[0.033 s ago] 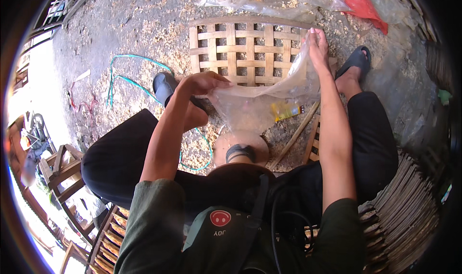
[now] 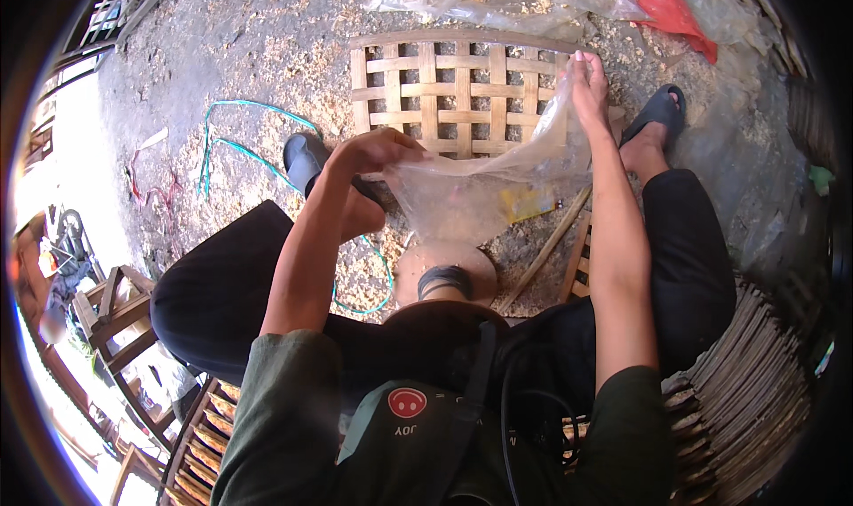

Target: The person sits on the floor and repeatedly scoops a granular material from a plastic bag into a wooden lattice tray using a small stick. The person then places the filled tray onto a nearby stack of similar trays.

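A thin, clear plastic sheet (image 2: 462,204) hangs between my two hands. My left hand (image 2: 380,151) is closed on its left end, just below the woven lattice panel (image 2: 462,90). Raised at the panel's upper right corner, my right hand (image 2: 586,84) pinches the sheet's other end. The panel is made of flat, light brown bamboo-like strips with square gaps, and the sheet overlaps its lower right part. Through the plastic a yellow packet (image 2: 526,204) shows, partly veiled.
A round wooden base (image 2: 409,270) with a dark-wrapped post stands between my legs. Beside it lie a stick (image 2: 551,250) and a slatted piece (image 2: 577,262). Turquoise cord (image 2: 258,113) loops near my left foot. Red plastic (image 2: 666,13) lies far right; stacked strips (image 2: 746,390) stand near right.
The plastic sheet has shifted slightly and now veils more of the yellow packet. Both hands stay in nearly the same place.
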Motion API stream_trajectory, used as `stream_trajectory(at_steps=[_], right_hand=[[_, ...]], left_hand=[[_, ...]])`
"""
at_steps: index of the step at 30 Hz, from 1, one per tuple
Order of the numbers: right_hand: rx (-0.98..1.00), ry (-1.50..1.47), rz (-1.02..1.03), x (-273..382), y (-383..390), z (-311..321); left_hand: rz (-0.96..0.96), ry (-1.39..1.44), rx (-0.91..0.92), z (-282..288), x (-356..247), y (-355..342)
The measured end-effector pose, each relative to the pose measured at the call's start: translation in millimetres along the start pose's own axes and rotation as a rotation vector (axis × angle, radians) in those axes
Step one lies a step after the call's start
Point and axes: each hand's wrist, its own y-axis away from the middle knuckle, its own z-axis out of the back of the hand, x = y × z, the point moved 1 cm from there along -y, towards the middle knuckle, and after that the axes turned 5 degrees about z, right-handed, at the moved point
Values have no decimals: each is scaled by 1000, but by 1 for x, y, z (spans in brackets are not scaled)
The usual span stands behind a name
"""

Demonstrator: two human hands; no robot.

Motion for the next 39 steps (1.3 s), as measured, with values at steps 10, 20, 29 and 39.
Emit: stream_trajectory(at_steps=[10, 20, 29, 39], right_hand=[[-319, 190, 109, 25, -4, -13], [-121, 492, 30, 5, -36, -59], [-117, 702, 395, 27, -28, -76], [232, 669, 414, 43, 56, -1]], left_hand=[[-606, 1037, -634, 39, 72, -16], [-524, 746, -872, 88, 75, -41], [-104, -251, -1317, 94, 98, -66], [-77, 156, -768, 88, 69, -28]])
